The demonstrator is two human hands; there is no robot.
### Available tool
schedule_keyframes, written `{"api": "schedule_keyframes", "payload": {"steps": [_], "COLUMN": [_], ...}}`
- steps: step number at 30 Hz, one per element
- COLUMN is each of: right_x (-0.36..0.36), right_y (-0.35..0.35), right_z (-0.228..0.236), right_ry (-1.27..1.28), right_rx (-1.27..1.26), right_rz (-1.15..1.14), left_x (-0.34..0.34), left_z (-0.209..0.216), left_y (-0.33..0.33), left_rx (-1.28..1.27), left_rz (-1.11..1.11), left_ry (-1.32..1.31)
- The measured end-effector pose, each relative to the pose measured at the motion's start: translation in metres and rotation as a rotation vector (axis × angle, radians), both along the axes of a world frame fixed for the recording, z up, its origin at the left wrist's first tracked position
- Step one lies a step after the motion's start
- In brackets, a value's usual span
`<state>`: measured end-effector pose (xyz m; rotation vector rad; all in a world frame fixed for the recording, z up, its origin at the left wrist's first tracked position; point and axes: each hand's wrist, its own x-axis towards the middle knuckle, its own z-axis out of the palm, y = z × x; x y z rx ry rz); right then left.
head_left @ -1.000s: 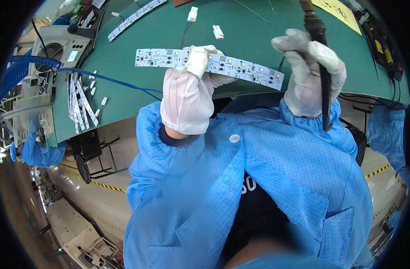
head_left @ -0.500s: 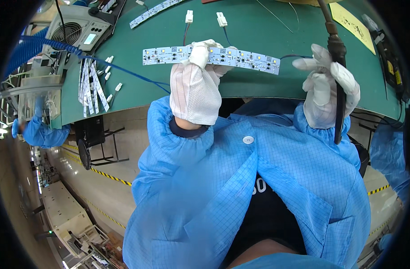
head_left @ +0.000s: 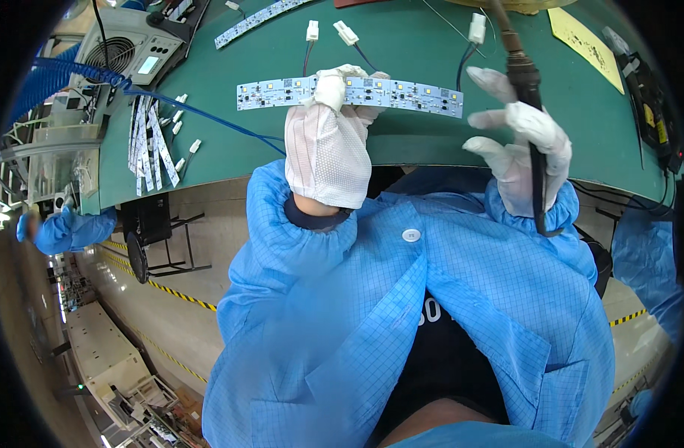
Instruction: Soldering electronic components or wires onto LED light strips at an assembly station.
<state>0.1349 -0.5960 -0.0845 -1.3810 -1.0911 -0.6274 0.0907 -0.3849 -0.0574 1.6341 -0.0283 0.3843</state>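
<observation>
My left hand (head_left: 328,149), in a white dotted glove, grips a narrow white LED circuit board (head_left: 416,98) near its middle, just over the table's front edge. Three short wire leads rise from behind the board and end in white plugs: a left plug (head_left: 312,30), a middle plug (head_left: 345,32) and a right plug (head_left: 477,28). Right of the board, my gloved right hand (head_left: 534,142) is closed round a soldering iron (head_left: 525,81) with a black handle, its metal end pointing away from me. Several fingers of that hand stretch toward the board's right end.
On the green table (head_left: 409,145), a pile of LED strips (head_left: 149,145) with plugs lies left, near a blue air hose (head_left: 200,118). A grey fan unit (head_left: 125,48) stands behind it. Another strip (head_left: 260,22) lies at the back, a yellow sheet (head_left: 588,48) back right. A person in blue (head_left: 76,224) is far left.
My right hand and the soldering iron have moved left, closer to the board. The right plug now stands up in sight, and the middle plug leans further left. My left hand has barely moved.
</observation>
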Motion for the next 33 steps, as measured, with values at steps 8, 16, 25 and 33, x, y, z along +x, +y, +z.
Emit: {"api": "schedule_keyframes", "payload": {"steps": [8,16,25,33], "right_x": [-0.003,-0.003,-0.007,-0.004], "right_y": [0.005,0.002,0.01,0.008], "right_z": [0.007,-0.002,0.004,0.003], "right_ry": [0.115,0.146,0.278,0.306], "right_rx": [-0.157,-0.092,0.122,0.244], "right_rz": [-0.149,-0.162,0.133,0.083], "left_x": [-0.007,-0.006,-0.006,-0.008], "left_z": [0.008,0.012,0.019,0.021], "left_y": [-0.011,-0.012,-0.014,0.051], "left_rx": [-0.13,0.147,-0.618,0.816], "left_rz": [-0.079,-0.103,-0.338,-0.423], "left_ry": [0.058,0.051,0.043,-0.318]}}
